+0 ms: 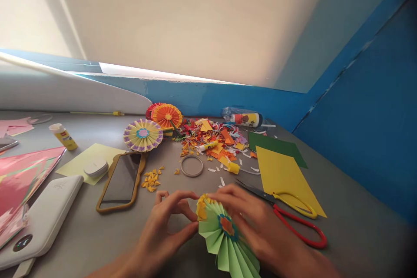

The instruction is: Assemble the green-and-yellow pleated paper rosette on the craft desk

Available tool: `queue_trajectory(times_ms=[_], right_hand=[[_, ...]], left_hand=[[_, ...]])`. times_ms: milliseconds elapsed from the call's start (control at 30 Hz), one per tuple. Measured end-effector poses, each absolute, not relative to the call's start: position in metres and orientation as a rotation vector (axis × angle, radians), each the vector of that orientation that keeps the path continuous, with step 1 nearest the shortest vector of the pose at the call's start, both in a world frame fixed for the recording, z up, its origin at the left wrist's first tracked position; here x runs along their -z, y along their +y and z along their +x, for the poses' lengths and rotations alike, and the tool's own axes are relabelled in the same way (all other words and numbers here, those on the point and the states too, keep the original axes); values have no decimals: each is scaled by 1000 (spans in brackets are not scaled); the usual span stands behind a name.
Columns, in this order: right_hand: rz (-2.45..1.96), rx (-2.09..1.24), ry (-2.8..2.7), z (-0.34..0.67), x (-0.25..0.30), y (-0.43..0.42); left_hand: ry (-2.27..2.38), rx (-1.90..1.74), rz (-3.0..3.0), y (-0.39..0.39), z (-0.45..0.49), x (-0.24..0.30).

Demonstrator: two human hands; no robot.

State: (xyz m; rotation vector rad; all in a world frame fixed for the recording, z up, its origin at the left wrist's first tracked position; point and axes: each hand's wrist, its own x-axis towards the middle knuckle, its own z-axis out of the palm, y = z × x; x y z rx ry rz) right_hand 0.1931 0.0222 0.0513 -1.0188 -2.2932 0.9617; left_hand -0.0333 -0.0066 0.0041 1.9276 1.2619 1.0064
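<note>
The pale green paper rosette [221, 247] is an accordion-pleated fan, its folds radiating from a central hub [227, 226] formed by an orange flower-shaped paper piece on a blue ring. Scalloped yellow-orange paper pieces [202, 210] are fixed along the rim at 10 o'clock. The left grip [164, 230] contacts the rim at 9 o'clock. The right grip [250, 221] lies across the upper section from 12 to 3 o'clock, concealing it. The pleats at 6 o'clock extend past the lower frame edge.
</note>
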Motion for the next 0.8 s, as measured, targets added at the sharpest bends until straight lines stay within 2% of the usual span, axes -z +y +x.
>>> queue_trajectory(times_ms=[67, 167, 367, 600, 800], right_hand=[[-1078, -848, -2226, 197, -51, 36], [-1055, -889, -2213, 199, -49, 54], [-1022, -1469, -2210, 190, -39, 67], [-884, -1569, -2298, 192, -39, 77], [-885, -1737, -2193, 196, -33, 78]], left_hand=[[1197, -1040, 1947, -8, -34, -6], [1133, -1055, 1990, -12, -36, -6], [1108, -1065, 2074, -10, -38, -4], [1076, -1061, 2164, -4, -42, 1], [1124, -904, 2170, 0, -49, 0]])
